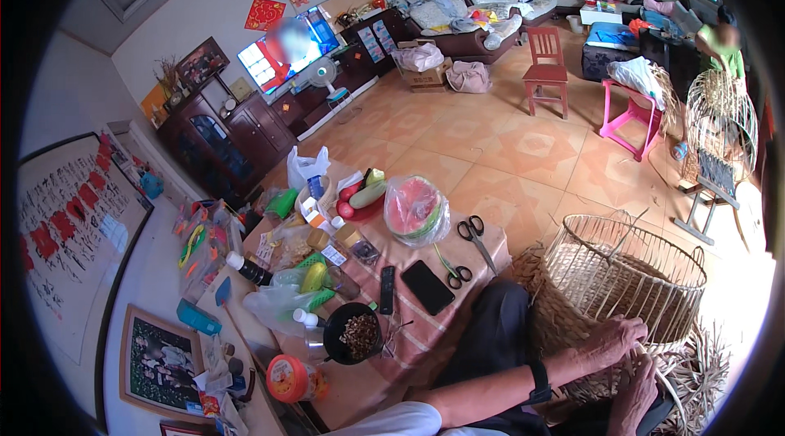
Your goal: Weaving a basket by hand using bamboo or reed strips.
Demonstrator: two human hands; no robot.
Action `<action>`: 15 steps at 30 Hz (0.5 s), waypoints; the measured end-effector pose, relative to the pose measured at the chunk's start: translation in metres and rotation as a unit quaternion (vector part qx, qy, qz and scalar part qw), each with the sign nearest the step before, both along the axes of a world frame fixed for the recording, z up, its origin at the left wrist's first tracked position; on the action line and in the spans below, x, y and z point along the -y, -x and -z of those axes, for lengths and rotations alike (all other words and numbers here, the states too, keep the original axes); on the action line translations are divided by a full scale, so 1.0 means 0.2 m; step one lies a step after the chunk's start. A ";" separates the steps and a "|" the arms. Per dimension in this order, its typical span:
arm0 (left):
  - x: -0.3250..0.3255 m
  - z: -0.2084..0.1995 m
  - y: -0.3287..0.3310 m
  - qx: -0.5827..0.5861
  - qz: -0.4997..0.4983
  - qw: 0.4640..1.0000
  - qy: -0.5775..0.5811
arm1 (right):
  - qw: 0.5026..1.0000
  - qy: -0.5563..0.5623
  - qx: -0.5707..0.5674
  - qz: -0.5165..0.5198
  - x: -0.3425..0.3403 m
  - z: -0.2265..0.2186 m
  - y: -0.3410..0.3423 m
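Observation:
A large half-woven basket [564,305] lies at my right knee, its bare ribs standing above a wall of woven straw. At its near side, my left hand [612,342], with a black band at the wrist, has its fingers pinched together near the lower rib ends. Just below it, my right hand [634,399] is closed with its fingertips close to the left hand's. A pale straw strand [652,348] runs by the fingers of both hands; the exact grip is partly hidden. Loose dry straw [702,379] is heaped right beside my hands.
To the left, a cloth-covered table [482,232] carries scissors [476,241], a phone [427,287], a remote [387,289], a wrapped watermelon half [415,211] and a dark bowl [337,336]. A red chair [545,72] and pink stool [630,121] stand beyond. Another person [724,48] is at far right.

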State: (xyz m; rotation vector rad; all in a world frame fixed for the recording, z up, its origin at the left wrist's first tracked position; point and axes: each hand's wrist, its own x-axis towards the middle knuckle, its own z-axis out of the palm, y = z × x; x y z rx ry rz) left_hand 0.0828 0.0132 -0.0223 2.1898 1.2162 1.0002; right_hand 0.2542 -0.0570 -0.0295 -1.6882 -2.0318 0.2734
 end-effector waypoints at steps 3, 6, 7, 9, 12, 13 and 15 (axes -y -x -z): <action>0.01 -0.02 0.00 -0.004 0.005 1.000 0.011 | 0.999 -0.018 0.009 -0.042 -0.01 -0.01 0.01; 0.03 -0.02 0.02 -0.034 0.010 0.999 -0.008 | 0.996 -0.075 0.020 -0.054 -0.01 -0.09 0.03; 0.04 -0.01 0.04 -0.060 0.013 0.998 -0.025 | 0.996 -0.068 0.049 -0.035 -0.03 -0.12 -0.01; 0.09 0.00 0.06 -0.044 0.019 0.997 -0.056 | 0.991 -0.079 0.089 -0.060 -0.10 -0.21 -0.05; 0.11 0.01 0.06 -0.007 0.025 0.994 -0.106 | 0.991 -0.076 0.085 -0.067 -0.12 -0.25 -0.06; 0.12 0.01 0.06 0.015 0.026 0.992 -0.122 | 0.991 -0.072 0.085 -0.075 -0.11 -0.26 -0.06; 0.11 0.00 0.05 0.012 0.023 0.996 -0.086 | 0.992 -0.069 0.080 -0.068 -0.09 -0.29 -0.05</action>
